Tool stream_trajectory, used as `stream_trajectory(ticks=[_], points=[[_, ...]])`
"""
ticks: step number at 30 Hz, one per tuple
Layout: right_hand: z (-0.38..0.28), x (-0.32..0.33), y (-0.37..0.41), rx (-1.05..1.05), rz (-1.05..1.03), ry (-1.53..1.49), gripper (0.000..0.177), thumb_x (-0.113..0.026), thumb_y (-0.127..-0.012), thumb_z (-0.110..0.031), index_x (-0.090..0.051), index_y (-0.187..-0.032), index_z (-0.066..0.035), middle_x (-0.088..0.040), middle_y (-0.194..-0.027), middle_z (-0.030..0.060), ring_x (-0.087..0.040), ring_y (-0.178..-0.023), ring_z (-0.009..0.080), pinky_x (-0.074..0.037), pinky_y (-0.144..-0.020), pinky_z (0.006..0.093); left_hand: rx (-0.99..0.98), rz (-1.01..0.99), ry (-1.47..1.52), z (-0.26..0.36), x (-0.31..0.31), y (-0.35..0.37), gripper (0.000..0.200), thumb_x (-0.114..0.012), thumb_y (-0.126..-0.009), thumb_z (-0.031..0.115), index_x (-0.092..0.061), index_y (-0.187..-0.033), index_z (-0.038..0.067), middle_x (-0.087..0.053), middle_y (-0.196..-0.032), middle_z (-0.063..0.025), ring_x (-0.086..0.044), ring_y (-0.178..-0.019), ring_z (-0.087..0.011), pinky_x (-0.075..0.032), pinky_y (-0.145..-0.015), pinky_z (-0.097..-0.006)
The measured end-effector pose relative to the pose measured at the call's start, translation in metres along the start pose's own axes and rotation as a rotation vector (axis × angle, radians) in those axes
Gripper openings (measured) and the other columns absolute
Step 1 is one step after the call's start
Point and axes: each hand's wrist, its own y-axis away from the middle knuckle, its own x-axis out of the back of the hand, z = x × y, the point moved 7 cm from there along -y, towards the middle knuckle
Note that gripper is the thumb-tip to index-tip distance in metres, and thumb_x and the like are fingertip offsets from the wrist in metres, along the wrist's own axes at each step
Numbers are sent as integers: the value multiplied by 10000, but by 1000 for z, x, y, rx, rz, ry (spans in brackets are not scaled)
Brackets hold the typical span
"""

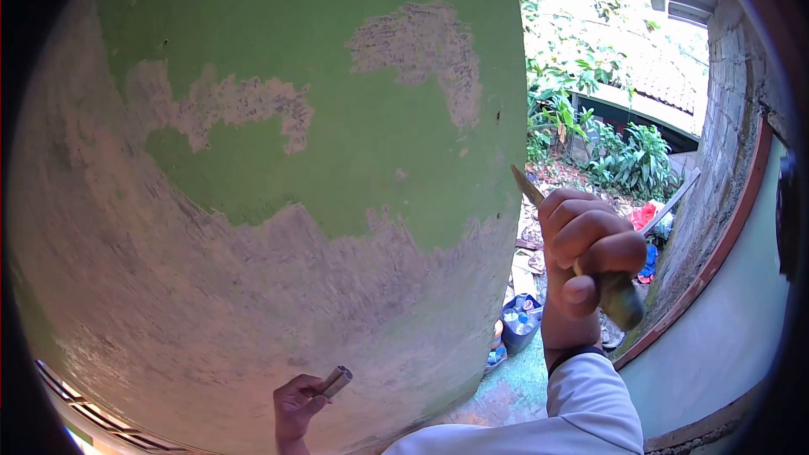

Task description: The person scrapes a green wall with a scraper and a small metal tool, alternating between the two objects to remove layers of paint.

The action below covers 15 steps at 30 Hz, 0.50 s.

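My right hand [594, 232] is raised near the wall's right edge, fingers wrapped around a knife-like tool. Its thin pointed blade [529, 187] juts up and left toward the wall edge, while the thick rounded greenish handle [622, 303] sticks out below the fist. Low in the view, my left hand [299, 404] grips a short greyish tube-like piece [339, 381] between thumb and fingers, its dark hollow end facing up. Before me stands a green painted wall [354, 168], with large pale patches where the paint is gone, mostly across its lower part and left side.
Right of the wall, a narrow passage holds a dark bin [522, 320] filled with bottles and scraps. Farther back are leafy plants [628, 156] and red and blue items on the ground. A rough block wall [725, 118] with a reddish-brown edge [716, 261] bounds the right side.
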Motion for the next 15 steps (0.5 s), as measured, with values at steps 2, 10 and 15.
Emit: stream_trajectory(ticks=[2, 10, 15], points=[[-3, -11, -11, 52, -73, 28, 292, -691, -738, -157, -418, -778, -61, -447, -548, 40, -411, -432, 158, -366, -416, 322, -66, 18, -43, 13, 3, -6, 285, -639, -662, -101, -581, -938, -64, -613, -788, -125, -618, -701, -196, -511, -661, -304], [0, -51, -21, 288, -287, 229, 221, -617, -678, -30, -407, -733, -72, -408, -541, 25, -389, -415, 163, -369, -423, 304, -116, 164, -105, 20, 27, -29, 283, -640, -643, -127, -590, -918, -78, -620, -797, -136, -624, -686, -195, -523, -631, -294], [47, -46, -20, 298, -243, 354, 205, -572, -672, -8, -384, -713, -80, -425, -542, 39, -410, -424, 181, -417, -462, 313, -93, 135, -136, 22, 25, -31, 258, -633, -623, -151, -608, -870, -81, -623, -752, -135, -630, -632, -204, -538, -617, -306]])
